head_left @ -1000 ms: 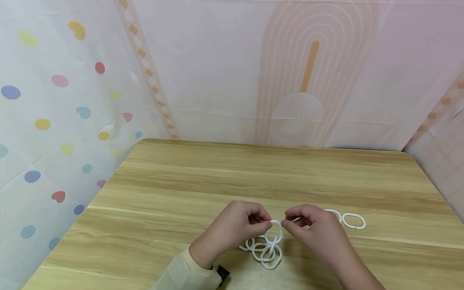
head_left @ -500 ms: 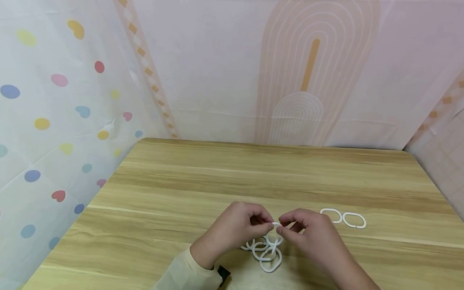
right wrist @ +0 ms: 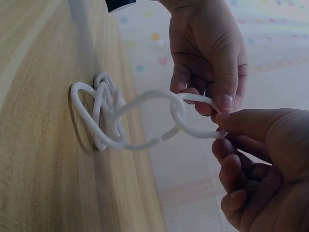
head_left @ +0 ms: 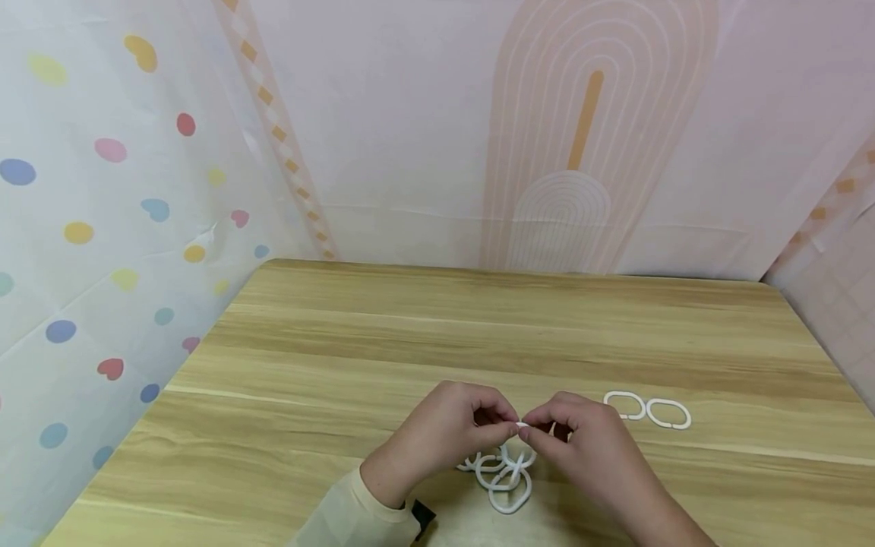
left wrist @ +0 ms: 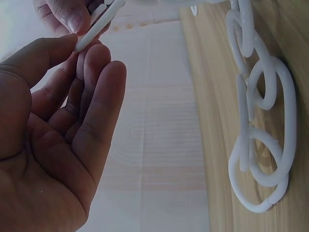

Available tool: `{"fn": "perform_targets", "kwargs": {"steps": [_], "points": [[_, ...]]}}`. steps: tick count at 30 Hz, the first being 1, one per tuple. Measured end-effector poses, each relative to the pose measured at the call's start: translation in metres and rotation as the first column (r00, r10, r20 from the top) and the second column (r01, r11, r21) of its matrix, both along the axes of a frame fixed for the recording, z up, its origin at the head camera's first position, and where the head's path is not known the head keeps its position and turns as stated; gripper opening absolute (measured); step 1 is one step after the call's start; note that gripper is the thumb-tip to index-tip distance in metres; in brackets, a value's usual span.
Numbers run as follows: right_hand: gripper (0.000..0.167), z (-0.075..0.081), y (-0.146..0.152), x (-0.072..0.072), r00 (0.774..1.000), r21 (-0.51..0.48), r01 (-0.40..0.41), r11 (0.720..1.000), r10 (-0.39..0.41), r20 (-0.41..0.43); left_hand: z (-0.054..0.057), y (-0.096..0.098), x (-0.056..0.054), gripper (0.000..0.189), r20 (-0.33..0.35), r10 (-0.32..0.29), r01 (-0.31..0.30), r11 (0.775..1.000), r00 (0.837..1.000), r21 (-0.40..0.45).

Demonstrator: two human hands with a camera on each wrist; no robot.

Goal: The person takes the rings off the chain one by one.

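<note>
Both hands work close over the table on one white plastic chain link (right wrist: 195, 98), the top one of a short chain. My left hand (head_left: 451, 418) pinches it between thumb and fingers. Facing it, my right hand (head_left: 584, 429) pinches the link's other side, thumb against fingertip. The two hands' fingertips meet and cover most of this link in the head view. Below hang several interlinked white links (left wrist: 290, 121), the lower ones heaped on the tabletop. In the right wrist view, a narrow break shows in the link just below the held one.
Two loose white links, a left one (head_left: 625, 393) and a right one (head_left: 668, 401), lie side by side beyond my right hand. The wooden table (head_left: 383, 319) ends at a patterned cloth backdrop (head_left: 410, 137). A black item (head_left: 423, 516) sits at my left cuff.
My right hand has moved left until its fingertips meet the left hand's at the top link. That link has tipped and is now mostly hidden. The left hand has barely moved.
</note>
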State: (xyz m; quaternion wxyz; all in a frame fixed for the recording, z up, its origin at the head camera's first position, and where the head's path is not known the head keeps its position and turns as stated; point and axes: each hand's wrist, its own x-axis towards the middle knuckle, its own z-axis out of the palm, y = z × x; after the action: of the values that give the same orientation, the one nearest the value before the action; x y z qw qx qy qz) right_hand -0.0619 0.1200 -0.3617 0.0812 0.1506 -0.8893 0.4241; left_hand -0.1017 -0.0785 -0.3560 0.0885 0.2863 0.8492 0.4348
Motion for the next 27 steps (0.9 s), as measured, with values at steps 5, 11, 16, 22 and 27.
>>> {"fn": "perform_targets", "kwargs": {"steps": [5,11,16,22,27], "points": [[0.014,0.0027,0.0009,-0.0002,0.998,0.002,0.021,1.000,-0.021,0.062,0.0008,-0.0009,-0.0005,0.004,-0.002,0.011,-0.011,1.000,1.000,-0.015],[0.009,0.0061,0.0019,-0.0009,0.985,-0.007,0.066,0.998,-0.064,0.159,0.0026,-0.0025,-0.0011,0.004,0.017,0.037,-0.037,0.999,0.999,-0.033],[0.010,0.0070,0.0018,-0.0014,0.984,-0.008,0.074,0.997,-0.072,0.165,0.0039,-0.0032,-0.0005,0.005,0.029,0.051,-0.050,0.998,0.998,-0.036],[0.009,0.0081,0.0024,-0.0016,0.978,-0.014,0.108,0.994,-0.103,0.180,0.0054,-0.0038,-0.0003,0.005,0.049,0.062,-0.061,0.998,0.997,-0.021],[0.008,0.0092,0.0023,-0.0015,0.979,-0.045,0.153,0.987,-0.145,0.143,0.0045,-0.0043,-0.0008,0.006,0.054,0.068,-0.067,0.998,0.996,-0.019]]}}
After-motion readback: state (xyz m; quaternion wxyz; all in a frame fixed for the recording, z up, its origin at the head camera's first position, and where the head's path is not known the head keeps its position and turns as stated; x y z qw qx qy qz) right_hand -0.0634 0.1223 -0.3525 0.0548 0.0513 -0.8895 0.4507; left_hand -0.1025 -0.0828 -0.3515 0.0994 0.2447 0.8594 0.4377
